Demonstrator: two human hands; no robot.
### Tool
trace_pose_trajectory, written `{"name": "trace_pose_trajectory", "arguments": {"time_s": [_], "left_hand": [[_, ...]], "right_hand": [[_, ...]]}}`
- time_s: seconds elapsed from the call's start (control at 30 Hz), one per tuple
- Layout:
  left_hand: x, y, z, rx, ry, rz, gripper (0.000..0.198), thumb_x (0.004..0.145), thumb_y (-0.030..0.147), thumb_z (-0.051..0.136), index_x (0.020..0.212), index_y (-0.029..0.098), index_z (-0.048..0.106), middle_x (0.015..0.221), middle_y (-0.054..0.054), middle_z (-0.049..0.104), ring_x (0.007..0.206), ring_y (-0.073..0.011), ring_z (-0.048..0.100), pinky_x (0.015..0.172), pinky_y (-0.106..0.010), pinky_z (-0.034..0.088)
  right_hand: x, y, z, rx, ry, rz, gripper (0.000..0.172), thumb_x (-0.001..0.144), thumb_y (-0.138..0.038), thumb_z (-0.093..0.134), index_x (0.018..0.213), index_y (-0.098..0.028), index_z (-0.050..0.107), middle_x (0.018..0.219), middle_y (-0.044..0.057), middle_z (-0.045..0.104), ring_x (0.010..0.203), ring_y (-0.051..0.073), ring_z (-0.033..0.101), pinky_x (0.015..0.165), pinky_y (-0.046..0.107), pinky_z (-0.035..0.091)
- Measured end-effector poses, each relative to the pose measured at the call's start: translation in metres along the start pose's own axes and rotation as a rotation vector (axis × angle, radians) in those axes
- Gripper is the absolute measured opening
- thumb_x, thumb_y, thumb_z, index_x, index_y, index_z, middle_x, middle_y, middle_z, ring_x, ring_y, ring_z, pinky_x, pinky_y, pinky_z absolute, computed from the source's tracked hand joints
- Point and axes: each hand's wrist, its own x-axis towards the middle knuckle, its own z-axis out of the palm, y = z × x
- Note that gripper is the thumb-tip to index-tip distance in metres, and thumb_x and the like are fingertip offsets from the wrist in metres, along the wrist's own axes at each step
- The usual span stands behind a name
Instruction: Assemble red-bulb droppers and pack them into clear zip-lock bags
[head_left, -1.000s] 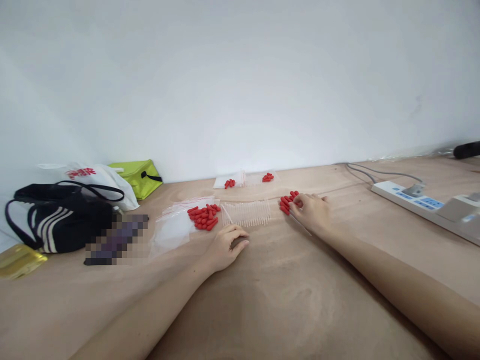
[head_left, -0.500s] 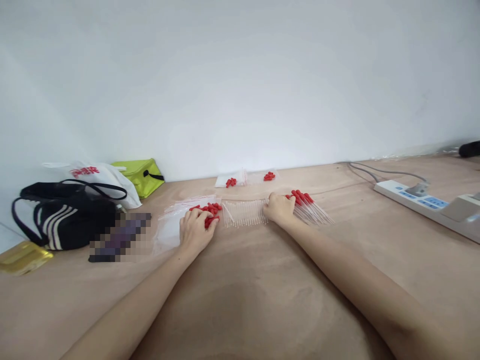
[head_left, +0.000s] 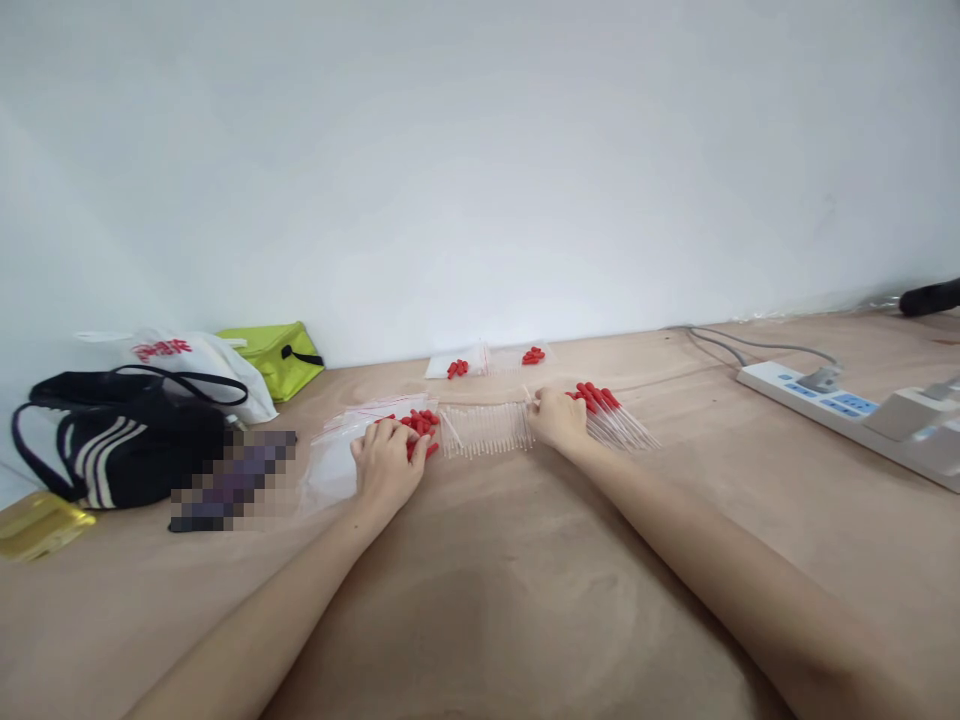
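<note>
My left hand [head_left: 388, 465] rests at a pile of small red caps [head_left: 421, 421], fingers curled and thumb drawn in, with a red cap at the fingertips. Under and beside it lie clear zip bags [head_left: 330, 462]. Between both hands stretches a row of thin whitish sticks [head_left: 491, 428] with small rounded ends, laid side by side. At the right end of that row my right hand [head_left: 559, 418] is closed, and the tip of one thin stick shows above its fingers. Just right of it, red-capped sticks [head_left: 611, 412] are fanned out, partly behind the hand.
Near the wall lie two clear bags [head_left: 442, 362] with red caps on them. On the left are a black bag [head_left: 150, 440], a white plastic bag [head_left: 225, 370], a lime-green bag [head_left: 270, 350] and a yellow transparent box [head_left: 45, 525]. A power strip [head_left: 795, 388] with cords lies right.
A thin stick's tip now shows above my right hand's fingers. My left hand stays at the red caps with slightly shifted fingers. The whole view has shifted a little.
</note>
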Motion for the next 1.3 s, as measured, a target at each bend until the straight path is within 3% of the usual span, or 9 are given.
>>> {"name": "trace_pose_trajectory", "arguments": {"time_s": [0.1, 0.2, 0.27, 0.4, 0.53, 0.77, 0.93, 1.07, 1.3], "left_hand": [[-0.007, 0.014, -0.001, -0.266, 0.042, 0.228, 0.016, 0.081, 0.025, 0.047, 0.072, 0.015, 0.055, 0.080, -0.007, 0.055, 0.083, -0.0213, 0.049, 0.074, -0.034, 0.038], [-0.018, 0.032, -0.001, -0.510, -0.137, 0.392, 0.014, 0.083, 0.023, 0.044, 0.074, 0.016, 0.052, 0.077, -0.004, 0.054, 0.073, -0.0157, 0.051, 0.068, -0.028, 0.042], [-0.025, 0.041, 0.000, -0.569, -0.263, 0.388, 0.012, 0.082, 0.022, 0.044, 0.080, 0.016, 0.055, 0.077, -0.003, 0.056, 0.069, -0.0141, 0.052, 0.064, -0.026, 0.043], [-0.026, 0.049, 0.002, -0.618, -0.354, 0.324, 0.020, 0.077, 0.026, 0.056, 0.094, 0.018, 0.061, 0.088, -0.004, 0.059, 0.076, -0.0154, 0.055, 0.070, -0.027, 0.044], [-0.023, 0.054, 0.007, -0.646, -0.393, 0.215, 0.012, 0.077, 0.023, 0.055, 0.080, 0.019, 0.066, 0.079, -0.002, 0.060, 0.071, -0.0145, 0.055, 0.066, -0.025, 0.043], [-0.024, 0.060, 0.009, -0.812, -0.407, 0.149, 0.012, 0.079, 0.024, 0.051, 0.081, 0.017, 0.060, 0.072, 0.000, 0.061, 0.064, -0.0124, 0.053, 0.059, -0.022, 0.041], [-0.026, 0.059, 0.009, -0.872, -0.416, 0.161, 0.014, 0.080, 0.025, 0.049, 0.082, 0.016, 0.060, 0.068, 0.000, 0.060, 0.058, -0.0115, 0.051, 0.054, -0.022, 0.040], [-0.026, 0.058, 0.007, -0.866, -0.445, 0.234, 0.015, 0.080, 0.023, 0.049, 0.083, 0.017, 0.063, 0.073, -0.001, 0.064, 0.065, -0.0128, 0.056, 0.060, -0.022, 0.043], [-0.027, 0.062, -0.001, -0.780, -0.379, 0.296, 0.015, 0.080, 0.020, 0.049, 0.077, 0.016, 0.063, 0.068, -0.001, 0.063, 0.061, -0.0118, 0.055, 0.058, -0.022, 0.042]], "right_hand": [[-0.013, 0.013, -0.001, 0.061, 0.050, -0.178, 0.029, 0.080, -0.018, 0.037, 0.101, -0.015, 0.057, 0.096, 0.011, 0.060, 0.093, 0.020, 0.053, 0.077, 0.030, 0.035], [-0.032, 0.036, 0.002, 0.184, 0.143, -0.464, 0.027, 0.082, -0.015, 0.034, 0.098, -0.013, 0.056, 0.092, 0.011, 0.057, 0.085, 0.018, 0.052, 0.073, 0.028, 0.038], [-0.047, 0.052, 0.003, 0.219, 0.166, -0.571, 0.026, 0.083, -0.015, 0.034, 0.095, -0.015, 0.056, 0.087, 0.010, 0.055, 0.081, 0.018, 0.052, 0.070, 0.029, 0.039], [-0.067, 0.068, 0.003, 0.190, 0.082, -0.702, 0.021, 0.085, -0.019, 0.036, 0.091, -0.018, 0.057, 0.080, 0.006, 0.054, 0.075, 0.016, 0.051, 0.070, 0.031, 0.037], [-0.073, 0.059, 0.003, 0.172, 0.040, -0.748, 0.021, 0.086, -0.021, 0.037, 0.091, -0.019, 0.057, 0.081, 0.005, 0.056, 0.075, 0.015, 0.052, 0.071, 0.031, 0.035], [-0.074, 0.049, 0.005, 0.220, 0.025, -0.742, 0.020, 0.086, -0.020, 0.038, 0.091, -0.019, 0.058, 0.083, 0.004, 0.058, 0.074, 0.014, 0.052, 0.070, 0.030, 0.033], [-0.075, 0.050, 0.000, 0.242, -0.015, -0.758, 0.022, 0.085, -0.020, 0.040, 0.094, -0.021, 0.059, 0.085, 0.003, 0.060, 0.075, 0.014, 0.053, 0.073, 0.031, 0.031], [-0.072, 0.050, -0.002, 0.247, -0.053, -0.781, 0.022, 0.085, -0.020, 0.041, 0.089, -0.023, 0.062, 0.082, 0.002, 0.061, 0.071, 0.012, 0.053, 0.072, 0.031, 0.028], [-0.071, 0.047, -0.003, 0.142, -0.047, -0.802, 0.023, 0.085, -0.019, 0.039, 0.083, -0.022, 0.062, 0.078, 0.002, 0.063, 0.066, 0.012, 0.051, 0.068, 0.030, 0.021]]}}
